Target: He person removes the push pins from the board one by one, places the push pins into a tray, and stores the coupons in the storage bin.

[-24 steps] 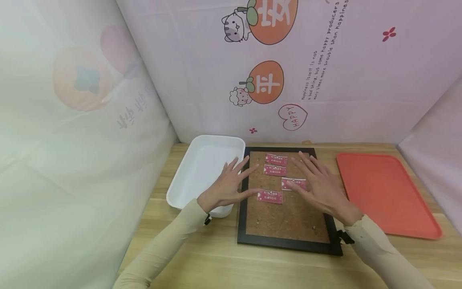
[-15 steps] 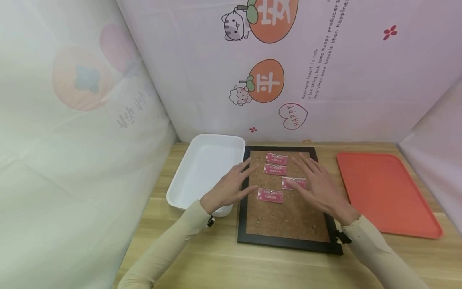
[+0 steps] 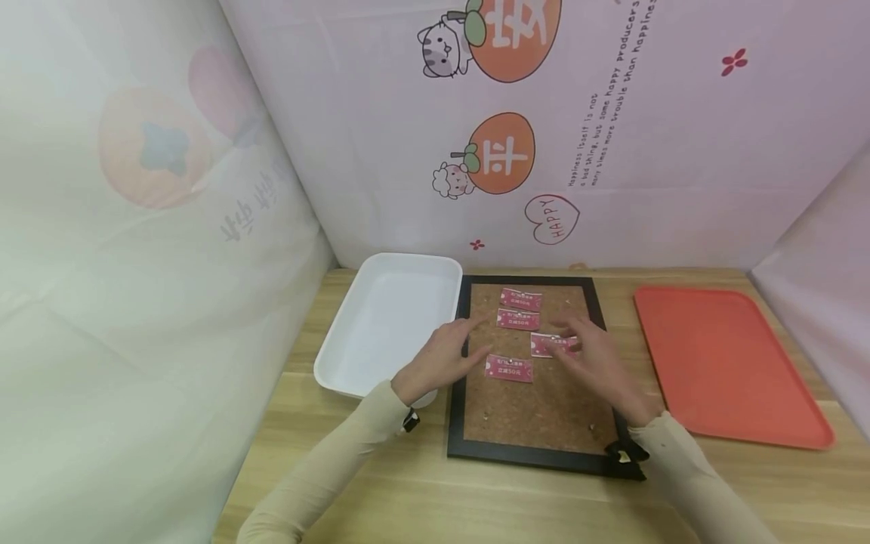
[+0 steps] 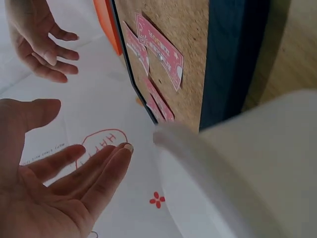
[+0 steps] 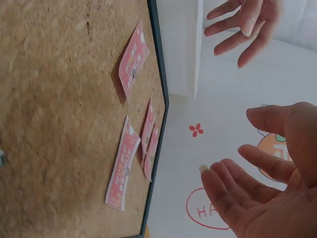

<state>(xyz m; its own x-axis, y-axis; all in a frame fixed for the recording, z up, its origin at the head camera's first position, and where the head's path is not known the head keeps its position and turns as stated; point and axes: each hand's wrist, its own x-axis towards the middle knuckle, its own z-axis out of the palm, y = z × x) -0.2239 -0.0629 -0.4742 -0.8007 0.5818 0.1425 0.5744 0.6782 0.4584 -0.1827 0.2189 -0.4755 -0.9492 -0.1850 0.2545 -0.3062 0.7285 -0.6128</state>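
Several pink paper coupons are on a black-framed cork board (image 3: 530,419). Two of them, the top coupon (image 3: 521,299) and the one below it (image 3: 518,319), sit close together; a lower coupon (image 3: 509,369) is left of centre. Another coupon (image 3: 541,344) lies partly behind my right hand (image 3: 601,366) in the head view. Small pins show on the coupons. My left hand (image 3: 440,359) hovers at the board's left edge, fingers loosely bent, holding nothing. Both wrist views show the hands raised off the board, palms facing each other, with nothing between fingers and thumbs.
A white basin (image 3: 381,317) stands left of the board, partly under the left hand. To the right lies a red tray (image 3: 727,363). Loose pins, one a left pin (image 3: 485,416) and one a right pin (image 3: 591,428), stick in the lower cork. Printed cloth (image 3: 612,227) walls the back.
Both hands have drawn slightly inward and lower, toward each other, and their spread fingers have relaxed and bent. The coupons, board, basin and tray stay where they were.
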